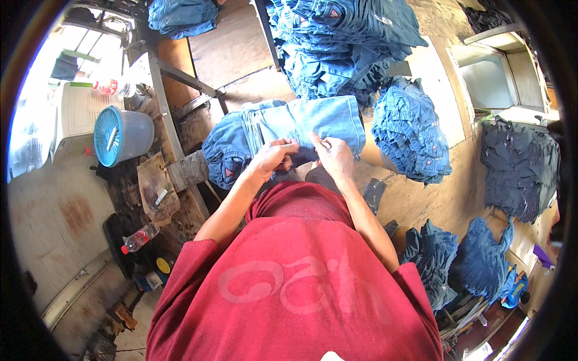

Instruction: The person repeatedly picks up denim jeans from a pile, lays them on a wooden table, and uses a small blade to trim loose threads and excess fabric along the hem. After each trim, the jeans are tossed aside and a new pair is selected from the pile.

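Note:
A pair of light-blue jeans [328, 114] lies across the work surface in front of me, one leg spread flat toward the right. Its near edge is where both my hands meet the cloth. My left hand [276, 157] has its fingers curled closed at that edge. Close beside it, my right hand [336, 157] pinches the same edge, thumb and forefinger over the fabric. What lies under the fingertips is hidden. Darker blue bunched denim with a small red triangular label [227, 168] sits at the left end of the jeans.
A tall stack of folded denim [337, 48] stands ahead, with another denim pile [412, 132] to the right. Dark garments [518, 168] lie far right; blue ones [484, 256] hang lower right. Left are a lidded blue bucket [123, 137], a bottle [139, 238] and a wooden frame [165, 108].

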`<state>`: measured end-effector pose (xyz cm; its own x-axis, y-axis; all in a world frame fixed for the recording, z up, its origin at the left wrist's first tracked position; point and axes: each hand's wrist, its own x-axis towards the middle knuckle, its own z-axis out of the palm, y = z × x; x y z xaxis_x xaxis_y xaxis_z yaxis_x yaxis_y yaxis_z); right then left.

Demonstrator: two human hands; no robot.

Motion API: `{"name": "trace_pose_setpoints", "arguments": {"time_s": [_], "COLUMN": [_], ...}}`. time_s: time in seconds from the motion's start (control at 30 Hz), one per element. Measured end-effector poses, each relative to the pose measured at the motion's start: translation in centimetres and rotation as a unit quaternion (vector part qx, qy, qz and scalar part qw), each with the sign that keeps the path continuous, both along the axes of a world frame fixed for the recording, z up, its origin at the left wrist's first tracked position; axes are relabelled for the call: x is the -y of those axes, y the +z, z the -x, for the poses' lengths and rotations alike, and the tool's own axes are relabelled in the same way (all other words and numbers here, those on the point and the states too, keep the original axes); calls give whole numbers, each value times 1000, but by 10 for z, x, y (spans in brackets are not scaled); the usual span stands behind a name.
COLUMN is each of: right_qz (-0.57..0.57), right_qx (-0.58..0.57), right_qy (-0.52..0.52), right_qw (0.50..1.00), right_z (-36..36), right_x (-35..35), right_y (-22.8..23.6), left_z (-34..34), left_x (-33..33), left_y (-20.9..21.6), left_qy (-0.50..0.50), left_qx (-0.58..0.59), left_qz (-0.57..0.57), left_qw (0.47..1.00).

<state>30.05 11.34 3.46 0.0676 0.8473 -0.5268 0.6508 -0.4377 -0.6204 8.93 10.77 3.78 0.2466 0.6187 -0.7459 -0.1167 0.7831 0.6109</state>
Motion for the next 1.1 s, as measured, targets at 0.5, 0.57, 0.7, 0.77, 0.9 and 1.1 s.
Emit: {"name": "trace_pose_setpoints", "arguments": {"time_s": [0.5,0.57,0.7,0.77,0.9,1.1], "right_qz": [-123,-140,-158,-155,-117,-99], "right_qx": [-141,-153,-157,-162,-193,-234], "right_qy": [-2,-4,-2,-7,-16,-16], "right_qw": [982,978,975,974,974,967], "right_z": [1,3,5,3,-4,-8], "right_x": [9,10,13,14,11,6], "right_y": [-28,-28,-24,-22,-22,-28], "left_z": [-2,-3,0,3,13,12], "left_x": [-1,-4,-3,-1,1,-8], "left_y": [0,-1,-10,-14,-11,2], "left_qy": [-64,-92,-86,-70,-42,-52], "left_qx": [-34,-49,-11,36,112,70], "left_qz": [-40,-54,-50,-43,-11,28], "left_qw": [997,993,995,996,993,996]}}
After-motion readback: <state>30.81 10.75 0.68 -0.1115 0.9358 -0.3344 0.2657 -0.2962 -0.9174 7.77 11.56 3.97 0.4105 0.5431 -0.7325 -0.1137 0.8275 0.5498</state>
